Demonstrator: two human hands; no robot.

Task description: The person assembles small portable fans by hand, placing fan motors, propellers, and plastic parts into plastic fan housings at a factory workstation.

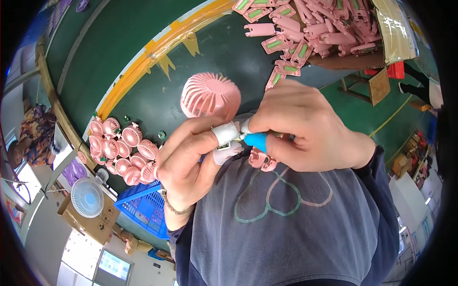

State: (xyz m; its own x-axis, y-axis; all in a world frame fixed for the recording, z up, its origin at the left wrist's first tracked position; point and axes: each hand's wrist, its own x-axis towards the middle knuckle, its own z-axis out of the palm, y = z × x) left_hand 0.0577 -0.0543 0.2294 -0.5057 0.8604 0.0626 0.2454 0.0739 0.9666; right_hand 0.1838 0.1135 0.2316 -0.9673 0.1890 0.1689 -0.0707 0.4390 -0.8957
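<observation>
A round pink fan head [211,93] with a slatted cage shows just beyond my left hand [188,155], whose curled fingers cover its lower edge and seem to hold it. White tape wraps two of my left fingertips, and a small circuit board [223,146] shows between them. My right hand [305,126] is closed in a pinch that meets the left fingertips, with a blue cover on the thumb. What it pinches is tiny and mostly hidden. Below the right thumb a pink plastic piece [263,159] shows in front of my shirt; its support is hidden.
Several pink fan heads [123,148] cluster on the green table [157,100] at left. Pink handle shells [286,24], some with green inserts, heap at the far right near a cardboard box [396,31]. A blue crate [143,207] and a white-and-blue fan [87,197] stand lower left.
</observation>
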